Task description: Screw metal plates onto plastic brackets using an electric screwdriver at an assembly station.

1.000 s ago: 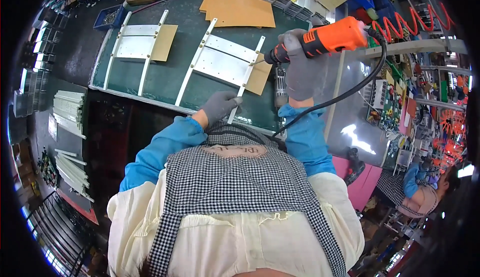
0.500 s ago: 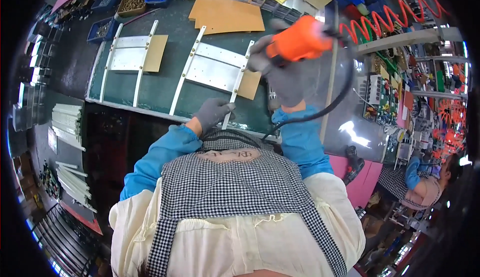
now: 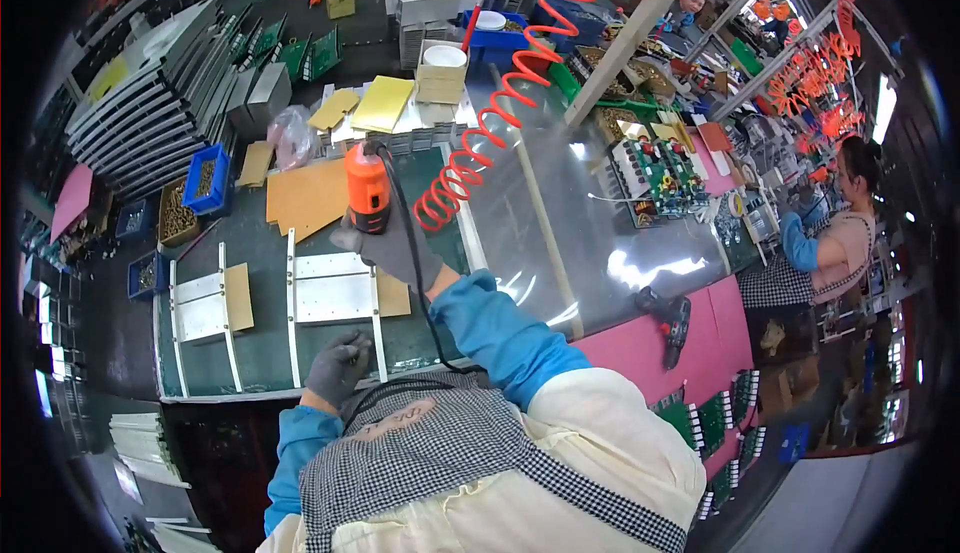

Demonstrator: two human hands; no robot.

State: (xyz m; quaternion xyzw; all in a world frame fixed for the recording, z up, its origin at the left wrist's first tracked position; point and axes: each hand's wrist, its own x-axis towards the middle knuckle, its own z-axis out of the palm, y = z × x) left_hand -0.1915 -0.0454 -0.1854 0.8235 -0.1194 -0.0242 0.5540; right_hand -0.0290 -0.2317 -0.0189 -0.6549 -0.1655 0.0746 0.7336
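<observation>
My right hand [image 3: 405, 255], in a grey glove, grips an orange power screwdriver [image 3: 367, 181] with a black cable. The tool stands over the right edge of a silver metal plate [image 3: 335, 298] fixed across two white rails; its tip is hidden behind the hand. Just left of the right rail [image 3: 379, 345], near its lower end, my gloved left hand [image 3: 338, 365] is closed, fingers curled. What it holds, if anything, does not show. A tan sheet [image 3: 393, 295] lies partly under this frame. To the left lies a similar frame [image 3: 203, 311] of plate and rails.
Blue bins [image 3: 205, 181] of small hardware stand at the far left of the green bench. Orange-brown sheets [image 3: 310, 193] lie behind the frames. A red coiled hose [image 3: 510, 93] hangs on the right. A cordless drill [image 3: 668, 325] rests on pink sheeting. A co-worker [image 3: 838, 243] sits at right.
The view has swung to the right. My right hand has brought the screwdriver, blurred earlier, over the plate's right edge, now more upright. My left hand stays beside the right rail's lower end.
</observation>
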